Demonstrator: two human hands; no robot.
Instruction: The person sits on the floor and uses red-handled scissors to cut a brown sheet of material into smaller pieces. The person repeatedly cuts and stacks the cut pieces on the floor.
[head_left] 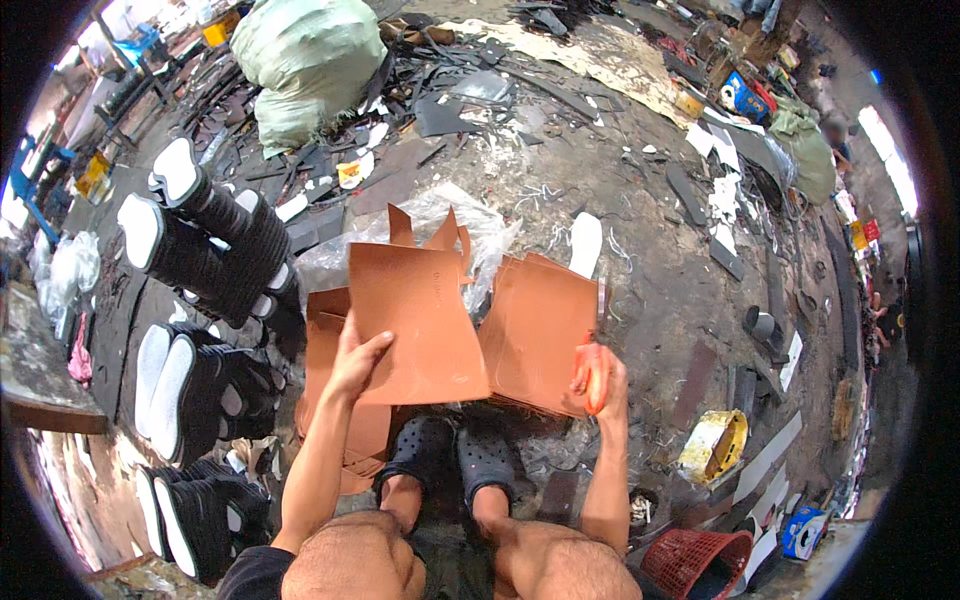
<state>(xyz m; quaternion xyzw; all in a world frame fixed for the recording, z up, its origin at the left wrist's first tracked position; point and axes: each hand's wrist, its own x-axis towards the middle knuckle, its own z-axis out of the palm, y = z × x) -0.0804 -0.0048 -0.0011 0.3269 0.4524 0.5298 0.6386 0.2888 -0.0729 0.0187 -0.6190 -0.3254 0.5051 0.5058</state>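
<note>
My left hand (354,364) grips a tan-brown sheet (420,320) by its left edge, thumb on top, holding it up above my feet. The sheet has a curved right side and looks like leather or rubber. My right hand (608,388) is closed around the orange handles of a pair of scissors (594,372), whose blades point away from me. Beside the scissors lies a stack of similar brown sheets (545,325). More brown pieces (365,440) lie under and left of my left hand. Narrow brown offcuts (445,232) stick up behind the held sheet.
Stacks of black-and-white soles (180,400) stand at the left. Clear plastic (335,262) and a white sole (586,243) lie ahead. A big pale sack (308,70) stands farther off among dark scraps. At the right are a yellow-and-white tub (712,447) and red basket (690,556).
</note>
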